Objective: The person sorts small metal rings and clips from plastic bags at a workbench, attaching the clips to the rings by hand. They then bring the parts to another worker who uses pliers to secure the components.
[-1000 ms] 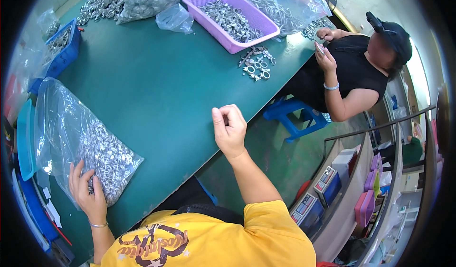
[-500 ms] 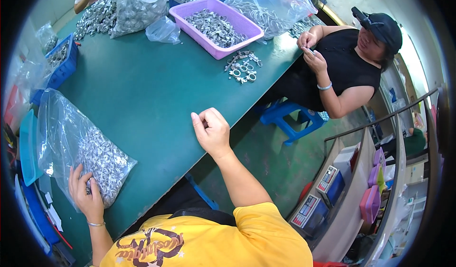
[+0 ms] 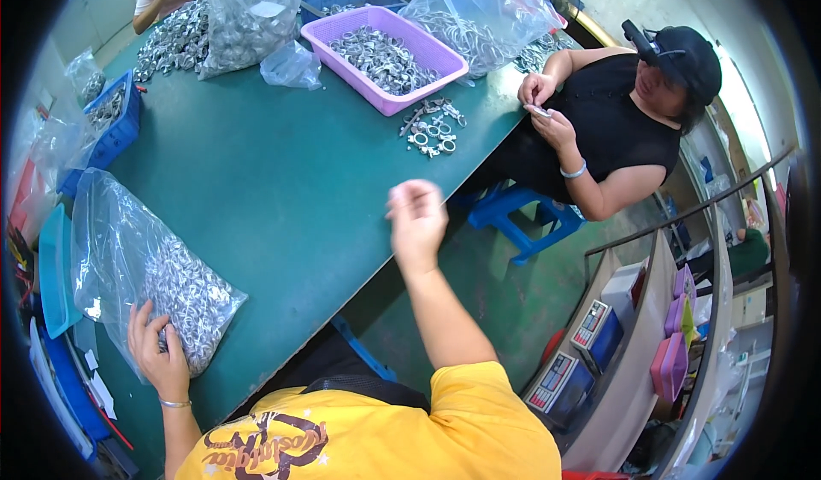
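Note:
My left hand (image 3: 157,359) lies with its fingers apart against the lower edge of a clear plastic bag (image 3: 115,232). Many small silvery metal parts (image 3: 184,296), ring-shaped as far as I can see, fill the lower part of that bag. My right hand (image 3: 417,219) is up over the table's near right edge, away from the bag. Motion smears its fingers, and nothing shows clearly in them. A loose group of flat metal ring pieces (image 3: 434,128) lies on the green table (image 3: 282,172), beyond my right hand.
A purple basket (image 3: 393,102) of metal parts stands at the back, between full clear bags (image 3: 244,18). Blue bins (image 3: 115,134) line the left side. Across the right edge, a person in black (image 3: 611,112) handles a small piece near a blue stool (image 3: 526,223).
My right hand has swung to the right and slightly up, from a closed pose into a blur. My left hand stays on the bag. The person in black has shifted their hands slightly.

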The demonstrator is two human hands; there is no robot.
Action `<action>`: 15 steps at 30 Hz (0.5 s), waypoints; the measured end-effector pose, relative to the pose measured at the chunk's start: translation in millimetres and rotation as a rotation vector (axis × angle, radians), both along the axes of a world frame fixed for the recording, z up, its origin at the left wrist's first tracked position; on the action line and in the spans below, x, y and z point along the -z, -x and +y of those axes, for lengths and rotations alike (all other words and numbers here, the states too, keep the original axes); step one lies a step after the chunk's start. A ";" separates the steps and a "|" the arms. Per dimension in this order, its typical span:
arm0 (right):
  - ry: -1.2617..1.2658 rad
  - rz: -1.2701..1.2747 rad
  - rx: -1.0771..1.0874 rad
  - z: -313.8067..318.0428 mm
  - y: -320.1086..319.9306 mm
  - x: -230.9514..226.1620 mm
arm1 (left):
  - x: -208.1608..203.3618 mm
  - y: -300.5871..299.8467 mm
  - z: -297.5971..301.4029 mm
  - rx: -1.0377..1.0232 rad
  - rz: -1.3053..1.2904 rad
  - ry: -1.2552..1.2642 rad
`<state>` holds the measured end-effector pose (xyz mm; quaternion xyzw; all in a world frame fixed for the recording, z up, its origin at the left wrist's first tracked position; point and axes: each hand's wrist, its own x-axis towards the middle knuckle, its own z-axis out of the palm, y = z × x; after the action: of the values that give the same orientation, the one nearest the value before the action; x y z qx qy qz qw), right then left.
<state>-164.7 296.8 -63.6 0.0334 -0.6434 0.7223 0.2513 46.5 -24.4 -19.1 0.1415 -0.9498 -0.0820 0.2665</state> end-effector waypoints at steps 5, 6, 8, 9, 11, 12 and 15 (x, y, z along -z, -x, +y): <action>0.444 -0.051 0.312 116.0 81.3 -17.4 | -0.4 2.6 1.6 0.013 0.008 -0.002; 0.498 -0.120 0.320 140.2 97.2 -20.5 | -0.1 3.0 0.8 0.020 0.011 -0.012; 0.650 -0.253 0.368 161.5 120.0 -37.6 | -0.3 2.0 0.3 0.015 0.007 -0.018; 0.642 -0.283 0.382 172.8 129.7 -38.8 | -1.4 2.2 1.2 0.011 0.004 -0.019; 0.630 -0.333 0.353 188.0 144.3 -39.4 | -2.3 2.5 2.3 0.001 0.000 -0.018; 0.631 -0.361 0.376 190.6 150.9 -38.0 | -2.3 2.5 2.6 -0.005 -0.002 -0.017; 0.640 -0.440 0.434 194.8 167.9 -29.3 | -2.1 2.7 2.2 -0.009 -0.003 -0.017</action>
<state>-332.6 491.5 -34.3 -0.3366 -0.4176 0.8056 0.2518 43.8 -22.2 -17.0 0.1481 -0.9489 -0.0889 0.2642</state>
